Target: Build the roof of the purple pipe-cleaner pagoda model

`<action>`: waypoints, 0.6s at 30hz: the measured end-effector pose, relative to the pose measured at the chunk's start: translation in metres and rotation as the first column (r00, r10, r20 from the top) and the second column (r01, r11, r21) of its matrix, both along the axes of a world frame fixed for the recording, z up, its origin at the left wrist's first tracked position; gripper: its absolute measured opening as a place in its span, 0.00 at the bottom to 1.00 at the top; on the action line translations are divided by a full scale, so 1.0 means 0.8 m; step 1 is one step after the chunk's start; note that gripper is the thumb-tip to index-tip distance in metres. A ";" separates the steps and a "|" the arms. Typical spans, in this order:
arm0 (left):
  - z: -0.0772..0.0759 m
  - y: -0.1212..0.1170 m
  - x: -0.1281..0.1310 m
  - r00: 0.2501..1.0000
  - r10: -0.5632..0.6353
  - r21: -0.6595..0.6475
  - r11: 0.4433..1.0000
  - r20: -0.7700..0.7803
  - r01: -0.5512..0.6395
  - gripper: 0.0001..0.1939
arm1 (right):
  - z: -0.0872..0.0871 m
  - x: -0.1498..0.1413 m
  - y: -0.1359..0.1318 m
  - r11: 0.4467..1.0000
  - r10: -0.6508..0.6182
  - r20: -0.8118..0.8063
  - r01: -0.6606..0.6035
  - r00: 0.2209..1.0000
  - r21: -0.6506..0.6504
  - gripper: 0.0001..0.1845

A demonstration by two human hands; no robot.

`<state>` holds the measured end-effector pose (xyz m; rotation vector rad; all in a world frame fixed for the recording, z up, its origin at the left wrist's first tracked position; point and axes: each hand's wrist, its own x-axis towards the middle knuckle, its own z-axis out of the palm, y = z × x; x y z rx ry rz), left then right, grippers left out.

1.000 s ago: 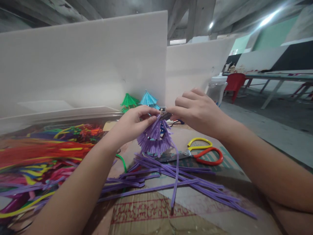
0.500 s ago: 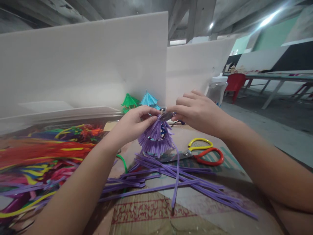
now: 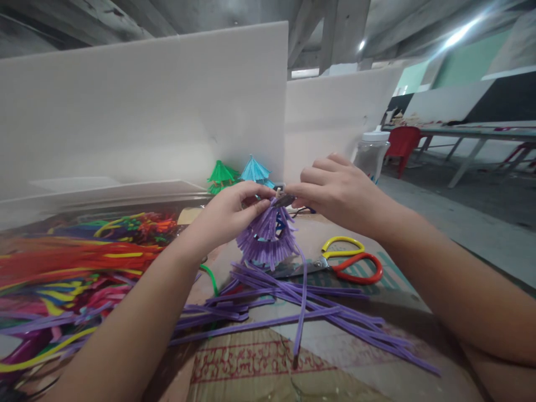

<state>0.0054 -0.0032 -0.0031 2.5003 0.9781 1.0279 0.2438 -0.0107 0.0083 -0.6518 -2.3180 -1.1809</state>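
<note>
A tiered, roof-shaped purple craft of pipe cleaners (image 3: 268, 245) stands in front of me with a pale stick tip at its top. My left hand (image 3: 240, 209) pinches the upper part of it between thumb and fingers. Just right of the tip, my right hand (image 3: 324, 181) is closed on a small dark metal tool (image 3: 285, 200), whose flat end touches the top of the craft; its exact kind is unclear. One long purple strand (image 3: 302, 304) hangs from the craft's right side. Scissors (image 3: 352, 262) with yellow and red handles lie beside it, blades partly under purple strips.
Loose purple pipe cleaners (image 3: 355, 324) lie across the cardboard-covered table (image 3: 251, 385). Heaps of coloured pipe cleaners (image 3: 84, 259) fill the left. Green (image 3: 221, 173) and blue roof-shaped crafts (image 3: 253, 170) stand behind, near a white panel (image 3: 146, 111). A clear jar (image 3: 371, 153) stands back right.
The metal tool in my right hand has shifted slightly and turned at the craft's top. My left hand and the craft stay nearly where they were.
</note>
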 end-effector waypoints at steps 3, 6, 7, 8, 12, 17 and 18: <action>0.000 -0.002 0.001 1.000 0.001 -0.005 1.000 -0.004 -0.001 0.11 | 0.001 0.001 0.001 1.000 0.016 0.010 -0.016 1.000 -0.005 0.14; 0.001 -0.002 0.001 1.000 0.006 0.003 1.000 -0.009 -0.006 0.11 | 0.001 0.001 0.002 0.999 0.023 0.009 -0.022 1.000 -0.025 0.13; 0.001 -0.002 0.001 1.000 0.009 0.005 1.000 -0.011 -0.008 0.11 | 0.000 0.001 0.003 0.999 0.024 0.005 -0.024 1.000 -0.026 0.13; 0.002 -0.002 0.001 1.000 0.012 0.009 1.000 -0.013 -0.012 0.11 | -0.001 0.000 0.003 0.999 0.025 -0.001 -0.025 1.000 -0.022 0.13; 0.002 -0.002 0.001 1.000 0.013 0.013 1.000 -0.014 -0.013 0.11 | -0.004 -0.001 0.004 0.999 0.033 -0.032 -0.034 0.999 -0.012 0.13; 0.001 0.001 -0.001 1.000 0.008 -0.006 1.000 0.008 -0.008 0.12 | -0.004 0.000 0.004 0.999 0.033 -0.104 -0.037 0.994 -0.035 0.14; 0.001 0.002 -0.002 1.000 0.006 -0.014 1.000 0.012 -0.006 0.12 | -0.003 0.001 0.004 0.999 0.029 -0.106 -0.032 0.994 -0.030 0.15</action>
